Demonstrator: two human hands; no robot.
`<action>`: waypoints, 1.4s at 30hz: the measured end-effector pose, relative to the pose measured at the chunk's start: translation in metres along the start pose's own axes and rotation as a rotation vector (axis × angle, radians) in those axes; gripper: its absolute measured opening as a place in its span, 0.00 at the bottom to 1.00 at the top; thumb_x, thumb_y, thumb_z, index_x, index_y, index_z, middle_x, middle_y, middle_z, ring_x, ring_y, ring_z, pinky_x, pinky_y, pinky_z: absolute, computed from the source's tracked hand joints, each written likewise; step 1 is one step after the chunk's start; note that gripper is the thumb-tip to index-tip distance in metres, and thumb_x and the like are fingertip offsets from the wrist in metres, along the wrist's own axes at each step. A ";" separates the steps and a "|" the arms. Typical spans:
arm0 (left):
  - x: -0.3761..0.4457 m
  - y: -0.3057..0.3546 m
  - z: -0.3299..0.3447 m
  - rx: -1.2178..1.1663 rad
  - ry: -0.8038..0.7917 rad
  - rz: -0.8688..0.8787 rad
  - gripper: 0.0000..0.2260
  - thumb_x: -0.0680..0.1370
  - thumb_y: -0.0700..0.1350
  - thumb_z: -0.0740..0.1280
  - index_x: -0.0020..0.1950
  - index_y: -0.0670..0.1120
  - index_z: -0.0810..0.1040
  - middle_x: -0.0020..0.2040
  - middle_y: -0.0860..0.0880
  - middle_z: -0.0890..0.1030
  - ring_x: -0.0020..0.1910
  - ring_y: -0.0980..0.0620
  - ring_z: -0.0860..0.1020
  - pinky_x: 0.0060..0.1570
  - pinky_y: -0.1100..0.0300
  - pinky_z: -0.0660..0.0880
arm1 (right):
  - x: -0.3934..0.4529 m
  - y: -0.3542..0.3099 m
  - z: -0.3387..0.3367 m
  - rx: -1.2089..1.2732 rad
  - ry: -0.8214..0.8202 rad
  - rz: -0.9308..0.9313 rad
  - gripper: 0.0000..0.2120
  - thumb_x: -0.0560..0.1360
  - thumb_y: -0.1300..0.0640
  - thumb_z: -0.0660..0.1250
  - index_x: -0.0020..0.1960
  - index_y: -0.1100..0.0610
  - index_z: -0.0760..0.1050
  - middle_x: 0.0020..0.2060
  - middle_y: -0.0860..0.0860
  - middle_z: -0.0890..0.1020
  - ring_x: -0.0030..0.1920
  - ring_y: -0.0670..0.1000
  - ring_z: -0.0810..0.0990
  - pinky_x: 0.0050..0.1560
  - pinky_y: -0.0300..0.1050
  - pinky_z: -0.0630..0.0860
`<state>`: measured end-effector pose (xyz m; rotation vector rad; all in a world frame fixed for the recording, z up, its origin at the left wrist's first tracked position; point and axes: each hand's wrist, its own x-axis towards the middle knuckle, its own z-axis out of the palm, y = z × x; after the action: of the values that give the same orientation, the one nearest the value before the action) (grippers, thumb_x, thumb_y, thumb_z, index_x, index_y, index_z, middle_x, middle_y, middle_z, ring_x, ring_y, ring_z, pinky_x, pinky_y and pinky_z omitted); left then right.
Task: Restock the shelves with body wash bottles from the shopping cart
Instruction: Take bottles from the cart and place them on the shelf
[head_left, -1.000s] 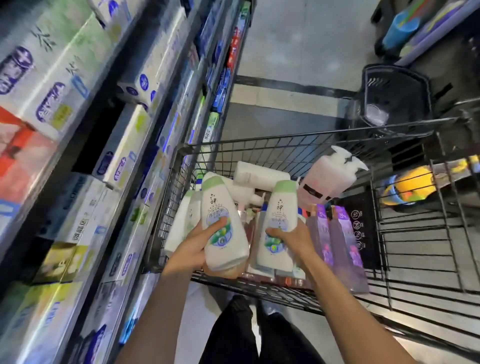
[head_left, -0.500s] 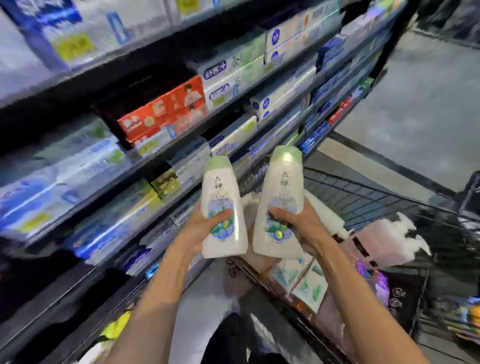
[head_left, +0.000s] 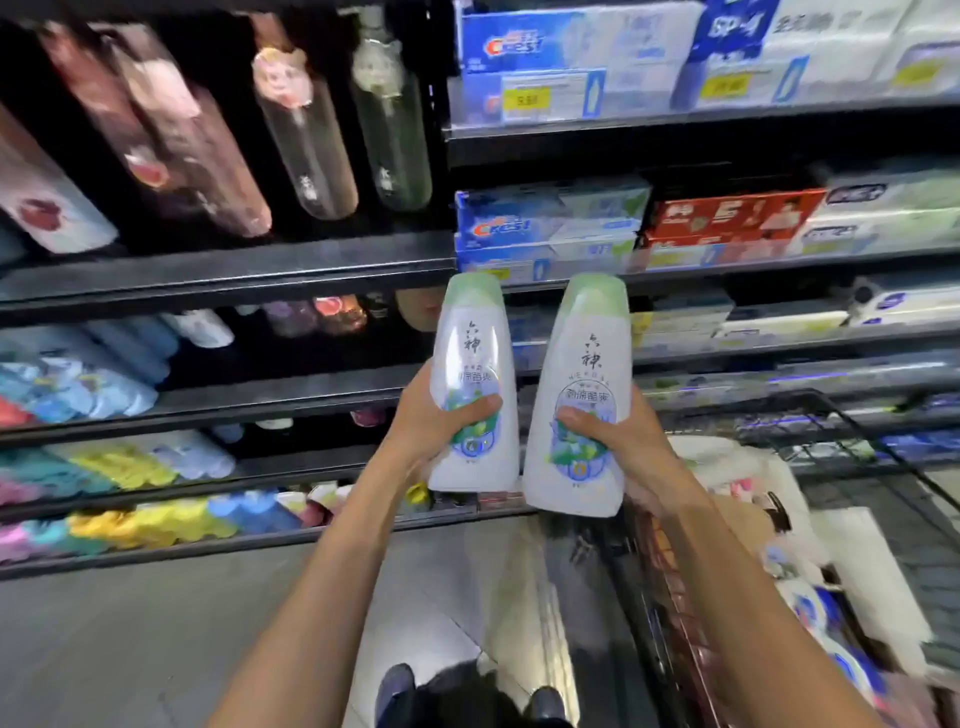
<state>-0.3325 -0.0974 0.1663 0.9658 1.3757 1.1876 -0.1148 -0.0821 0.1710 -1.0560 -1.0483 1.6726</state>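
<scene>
Bottles up, two of them, white with pale green caps, held side by side in front of the shelves (head_left: 223, 280)! Left bottle (head_left: 475, 384) sits in the left hand (head_left: 431, 426), thumb curled across the label, fingers wrapped behind. Right bottle (head_left: 582, 395) is gripped by the right hand (head_left: 618, 441), thumb pressed over the green artwork. Both stand upright, caps on top, very close together, the right one a touch lower; whether they touch is hard to tell. Behind the caps, blue toothpaste boxes (head_left: 545, 228) fill the shelf, red boxes (head_left: 737, 218) beside them. Tall clear bottles (head_left: 306, 130) lean on the upper left shelf, and blurred colourful packs (head_left: 130, 467) line the lower ones. Cart (head_left: 831, 431) waits at the right, under the right forearm, with white goods inside. Dark shoes (head_left: 395, 691) show on the grey floor below.
</scene>
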 end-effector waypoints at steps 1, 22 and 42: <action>-0.008 -0.003 -0.020 -0.010 0.039 -0.010 0.26 0.65 0.42 0.79 0.61 0.49 0.74 0.53 0.49 0.83 0.50 0.50 0.83 0.46 0.56 0.80 | 0.003 0.007 0.016 -0.017 -0.031 0.012 0.28 0.60 0.63 0.76 0.59 0.61 0.75 0.47 0.56 0.85 0.44 0.54 0.85 0.39 0.46 0.80; -0.086 -0.124 -0.408 -0.043 0.320 -0.188 0.24 0.64 0.39 0.79 0.55 0.52 0.74 0.49 0.46 0.84 0.44 0.47 0.84 0.37 0.54 0.80 | 0.028 0.239 0.314 -0.123 -0.035 0.303 0.25 0.53 0.56 0.80 0.48 0.58 0.80 0.40 0.54 0.86 0.38 0.54 0.86 0.33 0.43 0.80; 0.072 -0.425 -0.450 -0.102 0.240 0.004 0.31 0.57 0.45 0.79 0.58 0.46 0.75 0.50 0.43 0.84 0.47 0.43 0.83 0.44 0.51 0.80 | 0.199 0.505 0.284 -0.077 -0.128 0.086 0.18 0.60 0.58 0.77 0.48 0.60 0.79 0.39 0.57 0.86 0.36 0.54 0.85 0.32 0.44 0.79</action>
<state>-0.7661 -0.1760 -0.2738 0.7733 1.4846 1.3975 -0.5477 -0.0836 -0.2614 -1.0678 -1.1725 1.8008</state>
